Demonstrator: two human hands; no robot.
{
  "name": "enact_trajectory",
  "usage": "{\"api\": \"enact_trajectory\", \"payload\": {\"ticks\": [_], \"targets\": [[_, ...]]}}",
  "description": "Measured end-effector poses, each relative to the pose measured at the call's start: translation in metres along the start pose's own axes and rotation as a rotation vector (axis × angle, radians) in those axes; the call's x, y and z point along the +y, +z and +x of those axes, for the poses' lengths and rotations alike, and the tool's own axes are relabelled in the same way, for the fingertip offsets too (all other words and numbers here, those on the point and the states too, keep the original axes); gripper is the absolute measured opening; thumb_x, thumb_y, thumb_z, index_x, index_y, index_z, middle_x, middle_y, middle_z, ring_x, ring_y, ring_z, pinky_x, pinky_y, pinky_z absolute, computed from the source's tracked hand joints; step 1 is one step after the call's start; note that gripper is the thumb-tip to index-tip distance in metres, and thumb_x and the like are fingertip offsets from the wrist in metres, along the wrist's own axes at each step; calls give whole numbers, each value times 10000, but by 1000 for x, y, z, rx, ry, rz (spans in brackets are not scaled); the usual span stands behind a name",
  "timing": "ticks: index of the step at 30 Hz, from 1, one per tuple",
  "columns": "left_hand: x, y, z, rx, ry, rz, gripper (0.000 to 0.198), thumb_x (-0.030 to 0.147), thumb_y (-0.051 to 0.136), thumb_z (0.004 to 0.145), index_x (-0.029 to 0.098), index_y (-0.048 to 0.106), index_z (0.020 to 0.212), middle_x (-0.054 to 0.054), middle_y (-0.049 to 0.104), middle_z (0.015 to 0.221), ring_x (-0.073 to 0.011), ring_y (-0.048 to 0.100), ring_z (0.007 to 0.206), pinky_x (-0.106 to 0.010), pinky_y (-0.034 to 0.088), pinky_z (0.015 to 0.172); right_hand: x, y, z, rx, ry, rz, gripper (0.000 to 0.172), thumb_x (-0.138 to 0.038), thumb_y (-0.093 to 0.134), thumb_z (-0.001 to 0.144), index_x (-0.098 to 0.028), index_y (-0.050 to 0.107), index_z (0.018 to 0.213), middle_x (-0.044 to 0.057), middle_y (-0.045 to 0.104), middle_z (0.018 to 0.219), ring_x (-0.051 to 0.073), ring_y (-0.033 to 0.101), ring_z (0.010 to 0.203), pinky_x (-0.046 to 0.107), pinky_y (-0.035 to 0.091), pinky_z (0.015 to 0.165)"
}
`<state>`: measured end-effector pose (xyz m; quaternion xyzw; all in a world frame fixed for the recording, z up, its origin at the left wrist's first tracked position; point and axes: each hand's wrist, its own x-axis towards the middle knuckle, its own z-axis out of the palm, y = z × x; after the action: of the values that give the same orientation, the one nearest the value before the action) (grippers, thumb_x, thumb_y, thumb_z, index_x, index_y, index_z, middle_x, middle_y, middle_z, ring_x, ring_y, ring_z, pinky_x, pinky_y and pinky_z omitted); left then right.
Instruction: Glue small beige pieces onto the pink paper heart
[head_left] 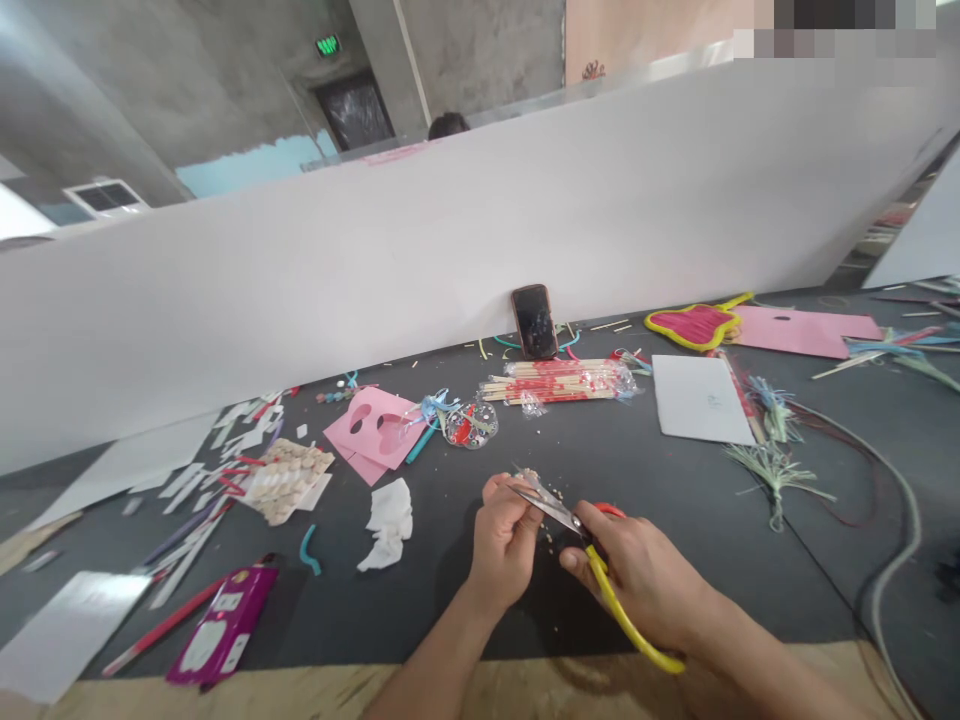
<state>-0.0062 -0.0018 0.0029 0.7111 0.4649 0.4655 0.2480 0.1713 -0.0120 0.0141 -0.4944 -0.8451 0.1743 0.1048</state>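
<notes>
My right hand [645, 575] is wrapped round a pair of scissors [611, 590] with yellow and red handles. The metal blades point left and reach across the fingertips of my left hand [504, 545]. Those fingers are pinched together, close to the blades, on something small that my hand mostly hides. Small beige bits show at the fingertips and lie scattered on the dark tabletop around both hands. Farther back lies a plastic-wrapped bundle of sticks [566, 382] with red bands. A crumpled white tissue [388, 525] rests to the left of my left hand.
A phone [535, 322] leans against the white partition [450, 240]. Pink cut paper [375, 430], a purple packet [223, 625] and paper strips [180, 490] lie to the left. On the right are a white card [701, 398], a tassel [778, 475] and a grey cable [904, 490].
</notes>
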Motion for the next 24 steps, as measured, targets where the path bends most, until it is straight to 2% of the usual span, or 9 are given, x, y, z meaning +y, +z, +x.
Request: {"api": "enact_trajectory", "payload": {"ticks": [9, 12, 14, 16, 19, 24], "targets": [[-2, 0, 1, -30, -5, -63, 280, 260, 441, 918, 183, 572, 683, -19, 623, 726, -169, 568, 761, -384, 337, 934, 3, -5, -1, -30, -30, 20, 246, -441, 375, 936, -213, 461, 898, 32, 644, 712, 214, 635, 624, 275, 309, 510], [-1, -1, 3, -37, -16, -61, 281, 252, 447, 912, 179, 589, 680, -16, 632, 716, -165, 571, 739, -394, 315, 948, 5, -4, -1, 5, -38, -49, 414, -556, 424, 885, -179, 494, 1041, 70, 669, 764, 268, 654, 688, 299, 345, 528], [1, -4, 4, -62, -31, -115, 303, 262, 450, 909, 181, 597, 657, -15, 638, 694, -169, 572, 739, -385, 327, 936, 6, -4, 0, 34, -50, -93, 539, -614, 477, 831, -167, 490, 1133, 98, 679, 837, 299, 661, 743, 324, 386, 566], [4, -7, 5, -101, -62, -200, 326, 280, 454, 903, 185, 606, 631, -21, 648, 672, -185, 576, 769, -369, 353, 911, 7, -4, 1, 65, -64, -112, 595, -627, 509, 803, -172, 482, 1185, 118, 676, 914, 316, 660, 802, 348, 418, 608], [7, -11, 7, -151, -122, -294, 344, 297, 468, 891, 188, 610, 597, -27, 652, 635, -199, 580, 782, -359, 369, 898, 6, -4, 3, 74, -84, -91, 574, -619, 514, 806, -183, 486, 1177, 120, 671, 939, 313, 652, 845, 351, 435, 629], [9, -13, 8, -167, -140, -320, 374, 292, 456, 897, 185, 599, 568, -21, 641, 620, -182, 585, 715, -365, 355, 911, 3, -1, 2, 16, -76, -65, 382, -548, 418, 894, -197, 506, 1019, 71, 668, 790, 259, 652, 705, 310, 396, 566]]}}
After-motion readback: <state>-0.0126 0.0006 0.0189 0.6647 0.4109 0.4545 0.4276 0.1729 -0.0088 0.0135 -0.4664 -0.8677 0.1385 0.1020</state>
